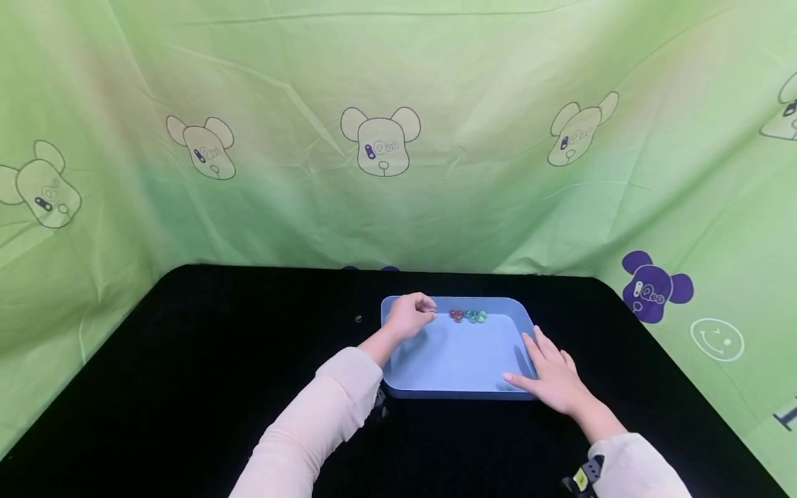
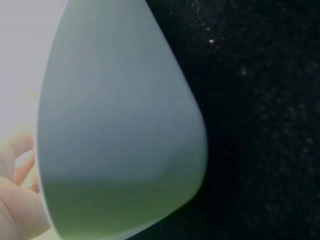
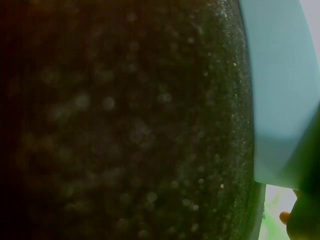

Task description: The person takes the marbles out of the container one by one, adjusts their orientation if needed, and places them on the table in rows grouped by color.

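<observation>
"So, your left hand (image 1: 409, 316) is over the far left corner of the tray (image 1: 461, 356), thumb and fingers bent together in a pinch?"

"Yes, and at your fingertips there's a small glassy thing, which looks like a clear marble (image 1: 434, 310). Your fingers hide most of it."

"Then your right hand (image 1: 554, 377) has hold of nothing. Its fingers are spread and nearly straight, lying at the tray's right rim, with your thumb reaching over the near right corner."

"Where are your other marbles?"

"Inside the tray, along the far wall, just right of your left hand. You have the red marbles (image 1: 456, 315) first, then the green marbles (image 1: 476, 316) right beside them."

"And you've a lone marble (image 1: 358, 319) on the black table (image 1: 249, 360), outside the tray, near its left side."

"Your left wrist view is mostly the tray's outer wall, with a few of your fingers past its edge. Behind the table, you face a green curtain (image 1: 280, 200) printed with bear heads."
</observation>
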Tool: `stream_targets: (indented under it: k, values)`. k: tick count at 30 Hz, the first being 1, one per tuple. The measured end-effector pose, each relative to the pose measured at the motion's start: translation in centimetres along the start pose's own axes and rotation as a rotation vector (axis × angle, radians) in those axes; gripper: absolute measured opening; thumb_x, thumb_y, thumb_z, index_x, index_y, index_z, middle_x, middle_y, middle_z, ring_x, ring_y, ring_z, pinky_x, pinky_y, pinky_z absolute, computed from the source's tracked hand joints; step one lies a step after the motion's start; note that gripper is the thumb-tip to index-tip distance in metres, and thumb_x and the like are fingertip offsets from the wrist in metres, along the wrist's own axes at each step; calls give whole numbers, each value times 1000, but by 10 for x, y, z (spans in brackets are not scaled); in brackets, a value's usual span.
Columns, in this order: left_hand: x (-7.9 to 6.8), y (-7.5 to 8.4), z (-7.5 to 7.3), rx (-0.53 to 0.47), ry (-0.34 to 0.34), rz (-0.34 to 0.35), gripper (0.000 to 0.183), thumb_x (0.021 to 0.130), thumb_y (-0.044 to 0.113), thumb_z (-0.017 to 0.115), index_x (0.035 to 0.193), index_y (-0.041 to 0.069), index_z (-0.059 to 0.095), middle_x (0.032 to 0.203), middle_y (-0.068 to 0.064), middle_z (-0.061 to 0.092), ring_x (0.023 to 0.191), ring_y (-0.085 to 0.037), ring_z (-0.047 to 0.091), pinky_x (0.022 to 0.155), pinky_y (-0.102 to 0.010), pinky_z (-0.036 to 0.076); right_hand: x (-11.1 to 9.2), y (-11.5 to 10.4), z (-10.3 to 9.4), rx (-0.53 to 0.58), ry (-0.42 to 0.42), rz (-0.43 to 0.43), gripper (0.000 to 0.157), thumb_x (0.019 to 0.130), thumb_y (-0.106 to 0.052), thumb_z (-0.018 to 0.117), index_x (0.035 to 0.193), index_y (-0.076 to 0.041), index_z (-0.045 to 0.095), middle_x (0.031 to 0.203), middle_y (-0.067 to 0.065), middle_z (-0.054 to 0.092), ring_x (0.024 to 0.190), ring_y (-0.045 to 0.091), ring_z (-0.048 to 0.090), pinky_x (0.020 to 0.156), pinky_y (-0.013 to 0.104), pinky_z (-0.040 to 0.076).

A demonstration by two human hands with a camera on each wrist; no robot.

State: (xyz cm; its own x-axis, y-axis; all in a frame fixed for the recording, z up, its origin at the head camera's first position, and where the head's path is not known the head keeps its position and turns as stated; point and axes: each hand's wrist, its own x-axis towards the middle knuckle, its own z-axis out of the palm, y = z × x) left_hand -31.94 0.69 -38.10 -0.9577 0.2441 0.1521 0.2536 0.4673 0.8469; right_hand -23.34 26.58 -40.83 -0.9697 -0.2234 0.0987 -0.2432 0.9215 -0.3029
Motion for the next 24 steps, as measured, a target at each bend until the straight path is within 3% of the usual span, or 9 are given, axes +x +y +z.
stream_targets:
  k: [8,17,24]
  values:
    - [-6,-3,-11,-49,-6,21,10,77,7,63,86,5,63,75,0,57,70,-10,51,59,-19,41,0,-2,-1,-5,-1,-3,88,76,-53,53,131,8,23,137,28,9,123,41,11,90,60,9]
    - [-11,-8,-20,1,-6,44,9,76,9,63,86,7,63,74,1,57,69,-10,51,60,-20,41,1,-1,1,-4,5,-8,88,76,-53,53,131,8,23,137,27,9,123,40,11,89,60,9]
    - [-12,-13,-28,-22,3,42,10,76,8,63,86,6,63,74,1,57,69,-10,51,60,-20,42,0,-1,1,-4,3,-8,88,76,-53,53,131,8,23,137,27,8,123,40,11,89,60,9]
